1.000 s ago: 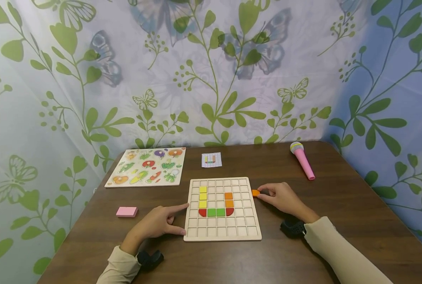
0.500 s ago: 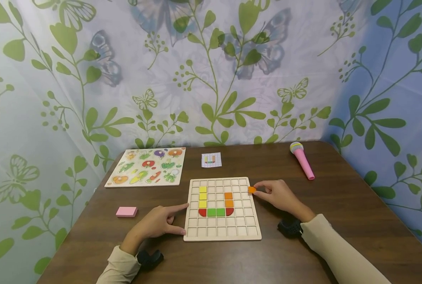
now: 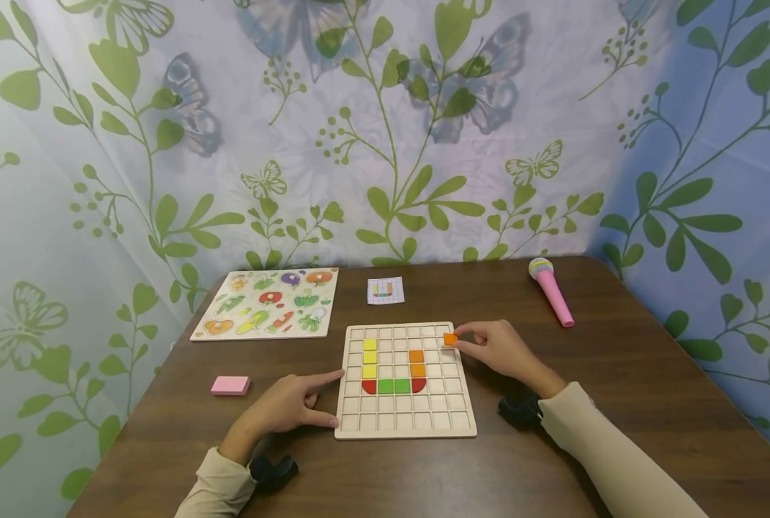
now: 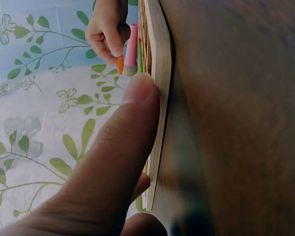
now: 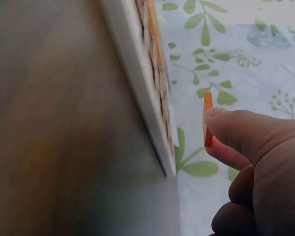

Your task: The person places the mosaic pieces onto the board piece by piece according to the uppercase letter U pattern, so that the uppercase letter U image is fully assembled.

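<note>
A wooden grid board [image 3: 406,424] lies on the table, with yellow tiles [image 3: 370,357], green tiles [image 3: 394,386], red rounded corner tiles [image 3: 418,385] and two orange tiles [image 3: 417,363] set in a U shape. Between thumb and index finger, my right hand [image 3: 504,349] pinches a loose orange square tile [image 3: 450,339] over the board's upper right. In the right wrist view that orange tile [image 5: 208,119] is seen edge-on, apart from the board. My left hand [image 3: 288,406] touches the board's left edge with thumb and extended index finger; its thumb [image 4: 123,128] fills much of the left wrist view.
A small card [image 3: 386,291] printed with a coloured U pattern lies behind the board. To the back left is a vegetable puzzle board [image 3: 265,303]. A pink block [image 3: 231,386] sits at the left, and a pink toy microphone [image 3: 553,293] at the back right.
My right hand has carried the orange tile leftward and slightly away from me, from beside the board's right edge to over its upper right squares. The left hand has stayed in place.
</note>
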`<state>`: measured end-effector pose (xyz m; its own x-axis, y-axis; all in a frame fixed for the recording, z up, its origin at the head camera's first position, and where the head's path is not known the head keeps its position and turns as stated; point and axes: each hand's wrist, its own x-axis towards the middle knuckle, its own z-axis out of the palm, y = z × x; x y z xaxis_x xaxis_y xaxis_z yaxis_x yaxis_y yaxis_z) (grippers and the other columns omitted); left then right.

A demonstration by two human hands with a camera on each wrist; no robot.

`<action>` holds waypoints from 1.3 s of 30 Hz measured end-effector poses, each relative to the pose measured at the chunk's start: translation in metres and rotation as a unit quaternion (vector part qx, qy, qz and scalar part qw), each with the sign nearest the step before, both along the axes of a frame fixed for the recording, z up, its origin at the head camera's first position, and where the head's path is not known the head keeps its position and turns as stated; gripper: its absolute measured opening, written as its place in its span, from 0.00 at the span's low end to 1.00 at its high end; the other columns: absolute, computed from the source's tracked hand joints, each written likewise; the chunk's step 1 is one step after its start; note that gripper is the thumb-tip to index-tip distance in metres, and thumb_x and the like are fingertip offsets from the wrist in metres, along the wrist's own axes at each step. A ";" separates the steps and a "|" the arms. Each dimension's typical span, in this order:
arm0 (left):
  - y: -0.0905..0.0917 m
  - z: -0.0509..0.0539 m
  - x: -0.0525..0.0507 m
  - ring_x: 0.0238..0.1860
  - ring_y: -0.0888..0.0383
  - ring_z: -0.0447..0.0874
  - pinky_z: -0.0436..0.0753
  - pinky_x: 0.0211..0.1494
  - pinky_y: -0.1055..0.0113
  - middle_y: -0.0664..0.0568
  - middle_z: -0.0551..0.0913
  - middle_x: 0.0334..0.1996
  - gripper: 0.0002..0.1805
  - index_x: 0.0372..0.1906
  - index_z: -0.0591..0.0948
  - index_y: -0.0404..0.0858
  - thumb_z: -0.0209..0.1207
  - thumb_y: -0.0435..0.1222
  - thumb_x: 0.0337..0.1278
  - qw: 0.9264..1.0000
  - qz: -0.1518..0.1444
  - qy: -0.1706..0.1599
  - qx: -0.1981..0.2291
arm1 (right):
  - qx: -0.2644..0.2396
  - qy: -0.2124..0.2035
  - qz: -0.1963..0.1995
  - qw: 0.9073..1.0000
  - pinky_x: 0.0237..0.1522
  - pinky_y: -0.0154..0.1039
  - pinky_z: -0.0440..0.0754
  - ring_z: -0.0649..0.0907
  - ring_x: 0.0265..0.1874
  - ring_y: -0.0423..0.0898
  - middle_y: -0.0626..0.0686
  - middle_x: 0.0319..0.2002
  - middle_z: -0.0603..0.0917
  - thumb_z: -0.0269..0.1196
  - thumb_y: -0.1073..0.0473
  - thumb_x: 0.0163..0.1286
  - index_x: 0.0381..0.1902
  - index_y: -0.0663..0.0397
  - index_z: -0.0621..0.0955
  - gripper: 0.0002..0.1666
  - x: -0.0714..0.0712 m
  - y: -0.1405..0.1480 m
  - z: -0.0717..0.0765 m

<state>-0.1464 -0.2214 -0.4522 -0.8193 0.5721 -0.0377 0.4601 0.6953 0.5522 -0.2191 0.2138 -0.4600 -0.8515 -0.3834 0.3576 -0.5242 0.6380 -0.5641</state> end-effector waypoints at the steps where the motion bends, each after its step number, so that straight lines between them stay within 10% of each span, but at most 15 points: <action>1: 0.000 0.000 0.000 0.17 0.68 0.53 0.61 0.24 0.72 0.65 0.59 0.14 0.48 0.76 0.70 0.52 0.70 0.63 0.50 1.000 0.000 0.000 0.001 | -0.003 -0.002 0.001 1.000 0.19 0.35 0.60 0.61 0.13 0.37 0.39 0.14 0.62 0.74 0.50 0.65 0.46 0.48 0.90 0.14 -0.001 -0.003 0.001; 39: 0.000 0.000 0.000 0.17 0.68 0.54 0.61 0.24 0.71 0.64 0.60 0.15 0.48 0.76 0.70 0.52 0.70 0.62 0.50 1.000 0.003 -0.004 -0.001 | -0.007 -0.071 0.036 0.997 0.20 0.36 0.61 0.60 0.12 0.39 0.42 0.12 0.64 0.73 0.48 0.66 0.46 0.47 0.91 0.14 -0.026 -0.056 0.003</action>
